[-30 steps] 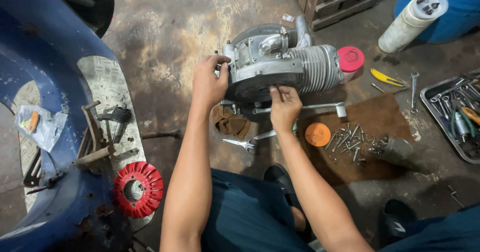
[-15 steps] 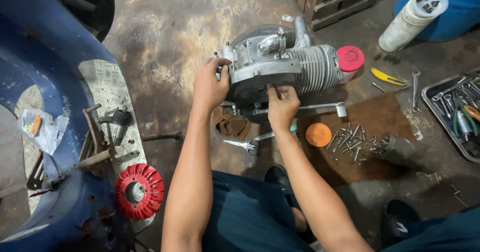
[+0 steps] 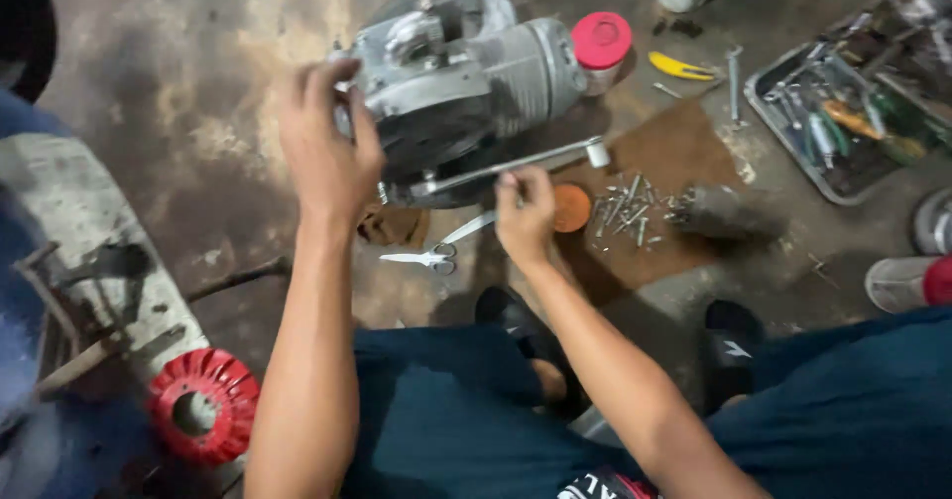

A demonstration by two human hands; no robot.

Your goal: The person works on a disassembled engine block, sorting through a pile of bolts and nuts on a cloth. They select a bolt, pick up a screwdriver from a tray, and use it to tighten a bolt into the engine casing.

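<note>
Scissors (image 3: 428, 257), orange lid (image 3: 571, 207), loose bolts (image 3: 625, 211) on floor below engine (image 3: 466, 92). Left hand (image 3: 327, 152), fingers spread, grips engine's side; right hand (image 3: 524, 209) pinches long rod (image 3: 516, 166) beneath it.

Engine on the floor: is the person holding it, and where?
The left hand grips the engine by its left edge. The right hand pinches something small below it, too blurred to name.
</note>
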